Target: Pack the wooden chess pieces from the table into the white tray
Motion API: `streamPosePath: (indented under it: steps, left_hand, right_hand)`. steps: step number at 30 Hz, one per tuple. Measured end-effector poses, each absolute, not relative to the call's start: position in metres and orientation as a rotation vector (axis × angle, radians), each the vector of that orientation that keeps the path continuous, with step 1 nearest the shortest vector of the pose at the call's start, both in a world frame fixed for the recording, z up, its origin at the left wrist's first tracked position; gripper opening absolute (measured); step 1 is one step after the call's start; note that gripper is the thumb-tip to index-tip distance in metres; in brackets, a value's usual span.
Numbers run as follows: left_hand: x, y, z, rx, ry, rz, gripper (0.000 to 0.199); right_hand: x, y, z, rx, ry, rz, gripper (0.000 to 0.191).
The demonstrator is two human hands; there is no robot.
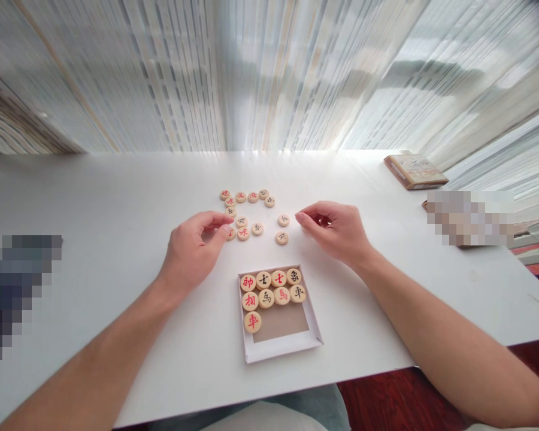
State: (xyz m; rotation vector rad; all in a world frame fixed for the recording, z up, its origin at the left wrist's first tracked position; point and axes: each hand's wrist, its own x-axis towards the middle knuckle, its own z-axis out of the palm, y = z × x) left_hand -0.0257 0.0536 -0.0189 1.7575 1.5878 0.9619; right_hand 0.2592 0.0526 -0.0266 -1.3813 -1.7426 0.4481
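Note:
Several round wooden Chinese chess pieces (257, 228) lie loosely grouped on the white table, with red or black characters. My left hand (195, 245) is at the group's left side, thumb and forefinger slightly apart. Its thumb tip partly covers a red-marked piece (231, 235); whether it touches is unclear. To the right, my right hand (336, 232) has thumb and forefinger pinched together, with no piece visible between them. It is just right of a black-marked piece (283, 220). Nearer me, a shallow open box (282, 354) holds several pieces in rows, with a lone red one (252, 322) below.
A flat printed box (417, 172) lies at the table's back right. In front of it is a blurred-out object (469, 218), and another blurred area (15, 287) is at the left. Striped sheer curtains (269, 78) hang behind the table (130, 197).

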Motion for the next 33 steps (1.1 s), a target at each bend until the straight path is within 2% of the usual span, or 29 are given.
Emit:
streamPosePath:
  steps: [16, 33]
  left_hand:
    - [-0.026, 0.05, -0.018, 1.763, 1.536, 0.921, 0.026]
    - [-0.039, 0.064, -0.018, 1.761, 1.646, 0.979, 0.028]
  right_hand:
    - [0.257, 0.054, -0.03, -1.325, -1.844, 0.465, 0.018]
    - [0.256, 0.055, -0.028, -1.402, -1.746, 0.402, 0.027]
